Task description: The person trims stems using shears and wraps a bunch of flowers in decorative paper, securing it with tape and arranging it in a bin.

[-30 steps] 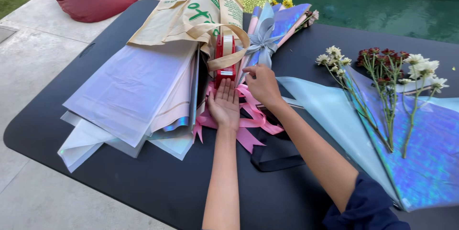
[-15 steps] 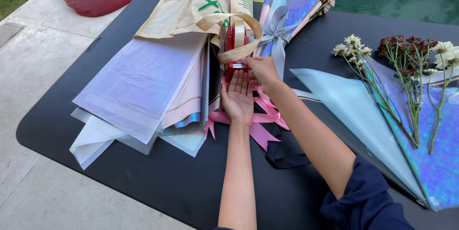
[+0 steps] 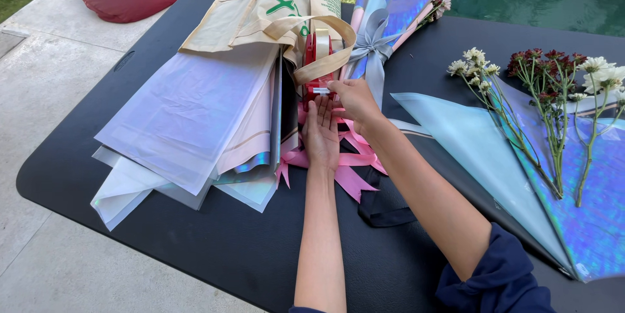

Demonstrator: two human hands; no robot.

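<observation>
I am at the step of pulling tape from the red tape dispenser [image 3: 317, 66], which stands on the black table [image 3: 195, 235] between the stacked wrapping sheets [image 3: 189, 111] and the pink ribbon [image 3: 355, 157]. My right hand [image 3: 353, 97] pinches the tape end, fingers closed on it. My left hand [image 3: 320, 136] lies flat and open just below the dispenser, touching its base. Next I judge I need a steady pull while holding it down.
</observation>
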